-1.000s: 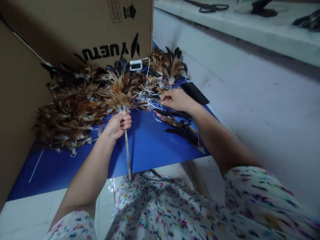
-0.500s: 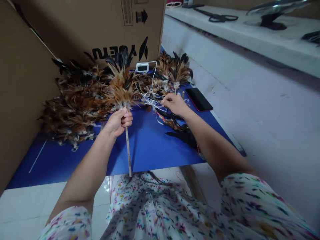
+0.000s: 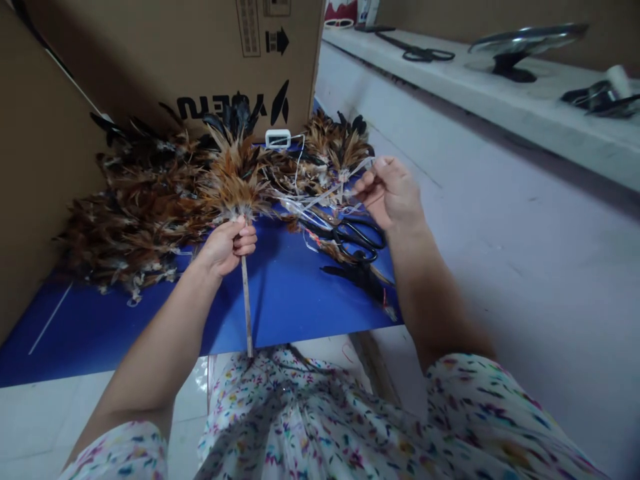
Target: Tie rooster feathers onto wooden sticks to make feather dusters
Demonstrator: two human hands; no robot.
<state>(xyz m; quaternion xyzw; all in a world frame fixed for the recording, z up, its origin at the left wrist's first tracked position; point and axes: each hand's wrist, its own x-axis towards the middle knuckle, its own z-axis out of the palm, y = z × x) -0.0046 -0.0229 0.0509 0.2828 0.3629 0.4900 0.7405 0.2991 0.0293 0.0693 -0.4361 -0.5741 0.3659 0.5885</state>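
My left hand [image 3: 233,247] is wrapped round a thin stick [image 3: 247,300] just below the brown and black feathers fastened at its top, a feather duster [image 3: 237,177] held upright over the table. My right hand [image 3: 393,193] pinches white plastic string [image 3: 325,198], which stretches from the fingers to the left toward the other strands. Under the string lie black-handled scissors [image 3: 357,239]. A second feather bundle [image 3: 345,150] stands behind, its lower part hidden by string and the right hand. Loose dark feathers [image 3: 360,280] lie nearer the table's front edge.
A heap of brown feathers [image 3: 145,207] covers the left of the blue table [image 3: 285,287]. Behind stands a large cardboard box [image 3: 150,60] with a small white digital device [image 3: 278,139] before it. The right-hand ledge [image 3: 465,73] holds another pair of scissors [image 3: 425,53] and a glass lid [image 3: 525,41].
My right hand has moved right and up, drawing the string out with it. The scissors are now more exposed. My left hand keeps its hold on the duster.
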